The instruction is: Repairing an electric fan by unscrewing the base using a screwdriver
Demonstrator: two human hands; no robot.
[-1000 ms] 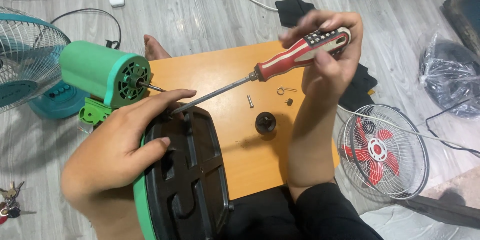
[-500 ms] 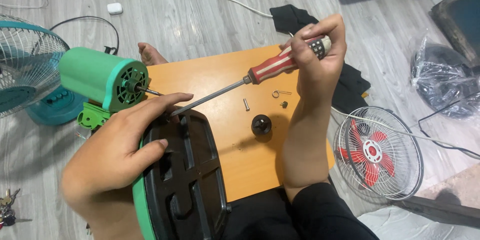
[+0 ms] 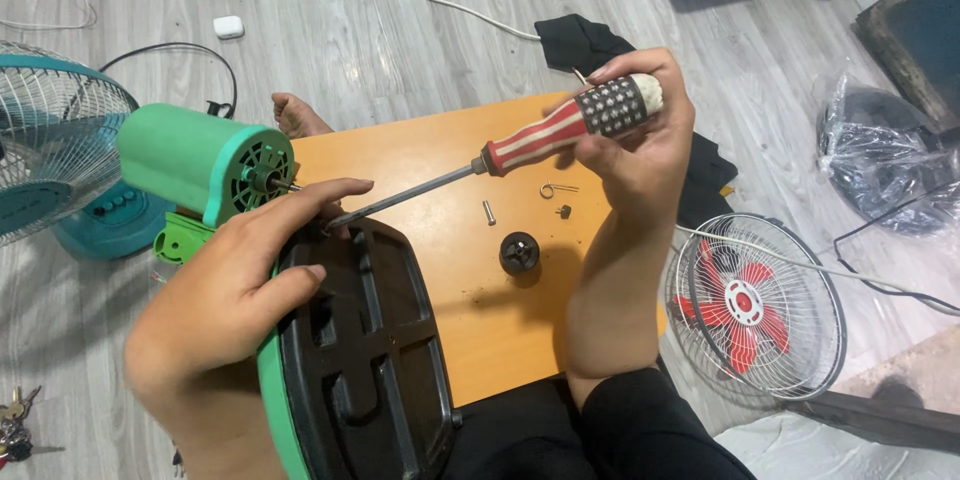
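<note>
My left hand (image 3: 235, 285) grips the upper edge of a black fan base with a green rim (image 3: 365, 360), tipped up with its underside toward me. My right hand (image 3: 635, 145) holds a screwdriver with a red-and-white striped handle (image 3: 545, 135); its shaft slants down-left and the tip meets the base's top edge next to my left fingers. A green fan motor housing (image 3: 200, 165) stands just behind the base. All of this sits over a small orange table (image 3: 440, 155).
On the table lie a loose screw (image 3: 489, 211), a small wire clip (image 3: 556, 189) and a black round knob (image 3: 519, 252). A teal fan (image 3: 50, 155) stands at left, a red-bladed fan in a white grille (image 3: 755, 305) at right. Cables, a black cloth and keys lie on the floor.
My right hand has shifted on the screwdriver handle, turning it, while the tip stays at the base's top edge. My left hand has kept its hold on the base.
</note>
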